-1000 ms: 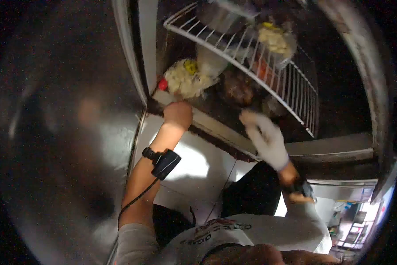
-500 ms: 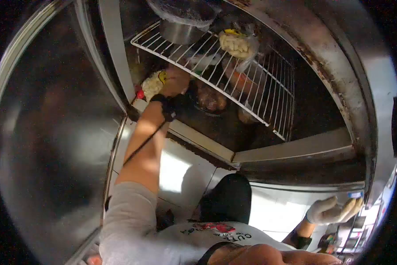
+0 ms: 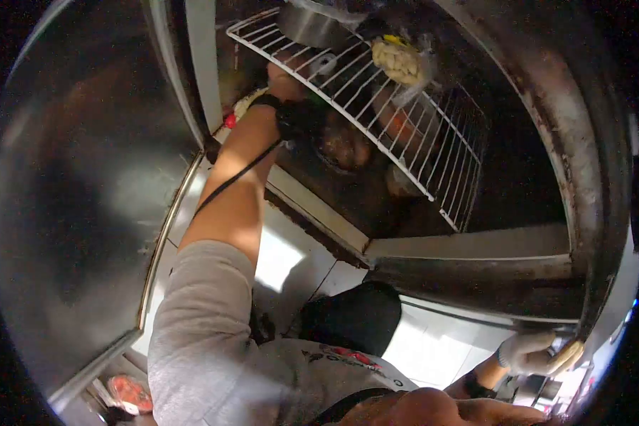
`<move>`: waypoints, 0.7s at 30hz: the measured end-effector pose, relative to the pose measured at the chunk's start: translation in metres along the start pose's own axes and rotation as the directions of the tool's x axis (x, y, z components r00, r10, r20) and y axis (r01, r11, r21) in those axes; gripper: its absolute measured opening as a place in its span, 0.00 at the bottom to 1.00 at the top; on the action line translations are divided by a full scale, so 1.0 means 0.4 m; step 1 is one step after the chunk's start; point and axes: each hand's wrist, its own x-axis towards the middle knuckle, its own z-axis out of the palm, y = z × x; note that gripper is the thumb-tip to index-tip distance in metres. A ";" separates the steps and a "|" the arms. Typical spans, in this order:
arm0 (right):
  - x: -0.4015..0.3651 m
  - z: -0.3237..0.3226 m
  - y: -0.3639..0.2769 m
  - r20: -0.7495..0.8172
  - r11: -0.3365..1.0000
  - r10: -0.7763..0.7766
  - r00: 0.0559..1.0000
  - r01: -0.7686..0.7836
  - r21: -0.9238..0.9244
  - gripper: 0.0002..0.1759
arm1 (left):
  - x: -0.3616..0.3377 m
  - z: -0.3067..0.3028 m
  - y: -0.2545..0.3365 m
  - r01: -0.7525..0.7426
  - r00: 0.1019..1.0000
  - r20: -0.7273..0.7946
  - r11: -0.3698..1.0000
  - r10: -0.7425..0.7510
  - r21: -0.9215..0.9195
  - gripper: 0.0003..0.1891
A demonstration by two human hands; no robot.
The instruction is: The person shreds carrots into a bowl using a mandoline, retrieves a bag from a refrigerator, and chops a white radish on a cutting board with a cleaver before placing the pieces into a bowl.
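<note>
My left hand, bare, reaches under the white wire shelf inside a dark cabinet; its fingers are hidden behind the wires, so what it touches does not show. A black band is at its wrist. Beside the forearm sits a pale bundle with a red knob. To the right of the wrist, a dark, brownish lump lies on the cabinet floor. My right hand, in a whitish glove, is low at the far right by the cabinet's outer edge. Its thumb and fingers are apart, with nothing visible between them.
On the shelf stand a metal pot and a clear bag of pale pieces. An orange-red bagged item lies beneath the wires. The metal door hangs open at left. A red item shows at lower left.
My left hand has moved deeper under the shelf, away from the pale bundle. My view has shifted, and the red item at lower left shows more. My right hand stays near the edge.
</note>
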 end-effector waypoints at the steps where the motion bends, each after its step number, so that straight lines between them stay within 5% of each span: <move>1: 0.004 -0.002 -0.004 0.025 1.000 -0.005 1.000 0.006 -0.019 0.21 | 0.010 0.010 -0.002 -0.014 1.000 0.001 1.000 0.014 -0.027 0.13; 4: 0.033 -0.031 -0.040 0.202 0.979 -0.018 0.979 0.058 -0.194 0.23 | 0.031 0.045 -0.001 -0.054 0.999 0.005 0.995 0.054 -0.079 0.13; 10: 0.045 -0.054 -0.042 0.248 0.965 0.105 0.963 -0.038 -0.260 0.24 | 0.030 0.128 0.020 -0.087 0.995 0.029 0.979 0.094 -0.185 0.13; 12: 0.072 -0.046 -0.062 0.199 0.983 0.008 0.980 0.029 -0.181 0.24 | 0.034 0.141 0.026 -0.072 0.996 0.033 0.971 0.082 -0.226 0.13; 14: 0.136 -0.083 -0.076 0.351 0.919 0.179 0.919 -0.028 -0.394 0.33 | 0.055 0.163 0.038 -0.056 0.997 0.035 0.961 0.068 -0.270 0.13; 21: 0.166 -0.015 -0.089 0.168 0.939 0.062 0.984 -0.001 -0.343 0.29 | 0.092 0.262 0.065 0.083 0.991 0.129 0.880 -0.025 -0.469 0.13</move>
